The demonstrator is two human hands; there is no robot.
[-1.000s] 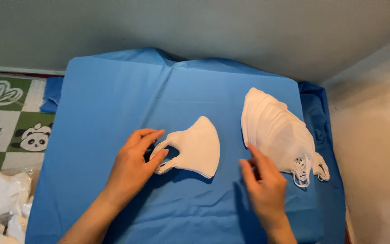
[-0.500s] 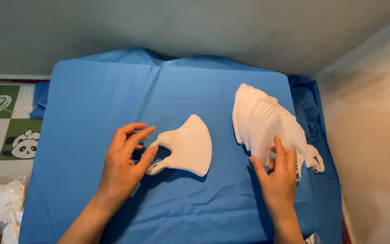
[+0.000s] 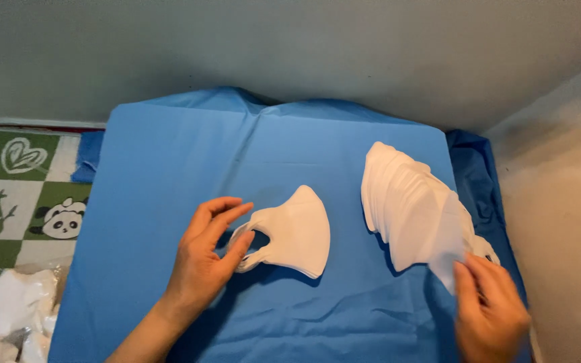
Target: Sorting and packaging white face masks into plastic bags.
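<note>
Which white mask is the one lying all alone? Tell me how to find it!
Look at the big blue cloth spread over the table. Near its middle, by the left hand, whose thumb hooks its ear loop, lies the single white mask. Unlike the fanned stack of masks on the right, which the right hand touches, it lies flat by itself.

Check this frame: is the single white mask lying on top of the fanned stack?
No, the single white mask lies apart on the blue cloth, left of the fanned stack.
</note>
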